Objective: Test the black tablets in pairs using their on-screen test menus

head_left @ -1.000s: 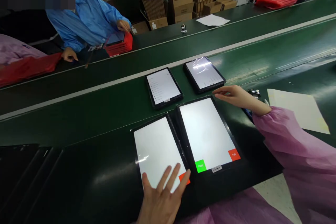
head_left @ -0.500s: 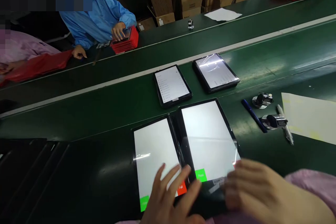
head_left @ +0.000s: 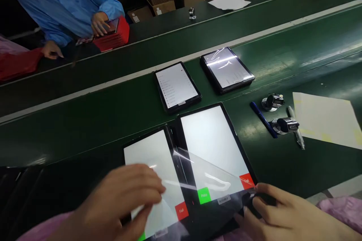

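Two tablets lie side by side with bright white screens. The right tablet (head_left: 213, 139) shows a green Pass box and a red Fail box; the left tablet (head_left: 147, 154) has a red Fail box and part of a green one. A clear plastic film (head_left: 209, 171) stretches, partly lifted, across the lower part of the right tablet towards the left one. At the right tablet's lower right corner, my right hand (head_left: 279, 212) pinches the film. My left hand (head_left: 121, 196) hovers over the left tablet, fingers bent and thumb apart, with nothing visible in it.
Beyond lie another lit tablet (head_left: 178, 86) and a tablet stack (head_left: 229, 69). To the right are a blue pen (head_left: 263, 119), metal stamps (head_left: 285, 125), a white pen (head_left: 295, 128) and paper (head_left: 325, 120). Across the belt, a co-worker's hand (head_left: 99, 24) rests on a red stack (head_left: 120, 34).
My left hand has moved left and its fingers have bent. The clear film now shows raised across the right tablet, with my right hand at its corner. The view has shifted right.
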`<state>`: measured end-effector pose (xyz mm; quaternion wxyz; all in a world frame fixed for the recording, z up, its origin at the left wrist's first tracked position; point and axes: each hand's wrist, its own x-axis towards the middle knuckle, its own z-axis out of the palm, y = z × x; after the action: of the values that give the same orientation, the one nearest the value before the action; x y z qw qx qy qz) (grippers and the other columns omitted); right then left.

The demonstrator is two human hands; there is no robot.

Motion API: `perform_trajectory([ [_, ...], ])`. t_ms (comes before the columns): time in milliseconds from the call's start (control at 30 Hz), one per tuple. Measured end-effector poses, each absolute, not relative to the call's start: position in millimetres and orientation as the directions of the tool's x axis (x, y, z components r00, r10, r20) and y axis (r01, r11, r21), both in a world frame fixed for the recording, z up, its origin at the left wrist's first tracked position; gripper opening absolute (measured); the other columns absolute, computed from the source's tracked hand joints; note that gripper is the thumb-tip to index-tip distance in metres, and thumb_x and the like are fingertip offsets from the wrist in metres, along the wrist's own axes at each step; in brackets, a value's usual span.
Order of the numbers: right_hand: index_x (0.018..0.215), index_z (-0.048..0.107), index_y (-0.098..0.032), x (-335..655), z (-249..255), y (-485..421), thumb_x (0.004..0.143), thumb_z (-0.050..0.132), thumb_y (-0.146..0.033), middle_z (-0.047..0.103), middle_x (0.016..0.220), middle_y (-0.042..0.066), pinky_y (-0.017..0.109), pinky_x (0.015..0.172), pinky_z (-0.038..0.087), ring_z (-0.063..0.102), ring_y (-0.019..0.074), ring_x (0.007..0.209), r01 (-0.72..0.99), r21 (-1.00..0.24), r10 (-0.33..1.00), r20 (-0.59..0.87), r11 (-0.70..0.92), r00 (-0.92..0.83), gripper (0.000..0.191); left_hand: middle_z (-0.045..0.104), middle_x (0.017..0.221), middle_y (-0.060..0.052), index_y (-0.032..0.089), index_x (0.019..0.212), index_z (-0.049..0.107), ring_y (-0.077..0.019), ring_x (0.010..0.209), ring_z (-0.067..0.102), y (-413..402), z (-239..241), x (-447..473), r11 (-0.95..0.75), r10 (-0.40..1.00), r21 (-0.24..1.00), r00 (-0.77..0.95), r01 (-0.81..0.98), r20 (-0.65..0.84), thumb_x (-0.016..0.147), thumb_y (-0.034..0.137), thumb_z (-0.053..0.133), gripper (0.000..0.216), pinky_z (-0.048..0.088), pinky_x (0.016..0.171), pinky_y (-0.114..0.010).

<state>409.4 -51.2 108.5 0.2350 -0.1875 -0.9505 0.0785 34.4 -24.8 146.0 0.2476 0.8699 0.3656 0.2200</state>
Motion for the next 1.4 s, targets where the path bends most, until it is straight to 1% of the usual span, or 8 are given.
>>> perform_trajectory([
  [267, 0.108, 0.076, -0.017, 421.7, 106.5, -30.8, 0.107, 0.037, -0.006, 0.077, 0.088, -0.001, 0.039, 0.086, 0.056, 0.069, 0.0133, 0.086, 0.420, -0.205, 0.467, 0.396, 0.884, -0.790, 0.041, 0.068, 0.065, -0.004, 0.034, 0.078, 0.085, -0.0239, 0.064, 0.063, 78.5, 127.9, 63.0, -0.383, 0.894, 0.762, 0.416, 0.522, 0.165, 0.082, 0.041, 0.071, 0.016, 0.059, 0.062, -0.037],
  [400, 0.091, 0.077, -0.016, 409.9, 106.0, -16.0, 0.104, 0.045, -0.004, 0.075, 0.088, 0.003, 0.039, 0.084, 0.054, 0.066, 0.0154, 0.082, 0.366, -0.216, 0.424, 0.397, 0.905, -0.814, 0.037, 0.077, 0.088, -0.008, 0.032, 0.088, 0.087, -0.0300, 0.086, 0.070, 94.9, 109.3, 78.1, -0.254, 0.927, 0.816, 0.372, 0.519, 0.051, 0.085, 0.048, 0.071, 0.023, 0.061, 0.092, -0.045],
  [533, 0.082, 0.077, -0.018, 390.8, 107.5, -1.8, 0.103, 0.042, -0.004, 0.068, 0.080, 0.002, 0.036, 0.080, 0.055, 0.062, 0.0156, 0.085, 0.263, -0.192, 0.322, 0.428, 0.946, -0.844, 0.043, 0.078, 0.126, -0.007, 0.030, 0.121, 0.081, -0.0387, 0.127, 0.065, 99.5, 93.5, 84.0, -0.102, 0.966, 0.840, 0.254, 0.533, -0.044, 0.085, 0.047, 0.073, 0.041, 0.040, 0.122, -0.056],
  [633, 0.083, 0.078, -0.018, 379.0, 107.8, 4.0, 0.104, 0.043, -0.005, 0.067, 0.080, 0.002, 0.035, 0.080, 0.055, 0.061, 0.0152, 0.090, 0.225, -0.183, 0.284, 0.439, 0.957, -0.853, 0.043, 0.081, 0.117, -0.006, 0.028, 0.122, 0.080, -0.0378, 0.123, 0.068, 100.0, 85.9, 80.9, 0.009, 0.970, 0.831, 0.197, 0.557, -0.142, 0.086, 0.041, 0.074, 0.039, 0.035, 0.125, -0.056],
  [767, 0.082, 0.078, -0.017, 371.1, 108.2, 1.8, 0.104, 0.047, -0.007, 0.068, 0.084, 0.003, 0.034, 0.080, 0.053, 0.060, 0.0161, 0.093, 0.222, -0.205, 0.292, 0.442, 0.953, -0.848, 0.039, 0.081, 0.114, -0.008, 0.027, 0.110, 0.084, -0.0353, 0.117, 0.072, 96.5, 81.0, 72.1, -0.043, 0.966, 0.781, 0.226, 0.624, -0.127, 0.091, 0.039, 0.069, 0.027, 0.040, 0.122, -0.052],
  [1000, 0.069, 0.062, -0.018, 374.1, 109.1, 36.2, 0.101, 0.054, -0.006, 0.050, 0.068, -0.001, 0.034, 0.068, 0.041, 0.045, 0.0160, 0.070, 0.284, -0.202, 0.340, 0.355, 0.937, -0.871, 0.035, 0.079, 0.127, -0.007, 0.025, 0.124, 0.079, -0.0333, 0.125, 0.069, 86.9, 87.6, 70.6, -0.185, 0.946, 0.607, 0.307, 0.773, -0.103, 0.100, 0.051, 0.048, 0.047, 0.049, 0.117, -0.052],
  [1167, 0.082, 0.067, -0.017, 351.0, 110.2, 74.6, 0.098, 0.062, -0.009, 0.060, 0.075, 0.001, 0.032, 0.069, 0.038, 0.049, 0.0168, 0.075, 0.220, -0.270, 0.302, 0.319, 0.938, -0.898, 0.018, 0.076, 0.135, -0.008, 0.021, 0.133, 0.074, -0.0291, 0.129, 0.068, 83.6, 94.9, 68.6, -0.165, 0.940, 0.493, 0.288, 0.854, -0.184, 0.103, 0.050, 0.038, 0.054, 0.052, 0.116, -0.049],
  [1400, 0.072, 0.063, -0.018, 313.3, 105.8, 31.1, 0.094, 0.063, -0.008, 0.054, 0.069, -0.001, 0.032, 0.060, 0.038, 0.049, 0.0164, 0.071, 0.080, -0.245, 0.170, 0.372, 0.966, -0.912, 0.024, 0.075, 0.132, -0.009, 0.019, 0.132, 0.069, -0.0235, 0.124, 0.071, 75.7, 102.1, 64.6, -0.294, 0.954, 0.527, 0.277, 0.797, 0.114, 0.107, 0.037, 0.043, 0.040, 0.060, 0.106, -0.039],
])
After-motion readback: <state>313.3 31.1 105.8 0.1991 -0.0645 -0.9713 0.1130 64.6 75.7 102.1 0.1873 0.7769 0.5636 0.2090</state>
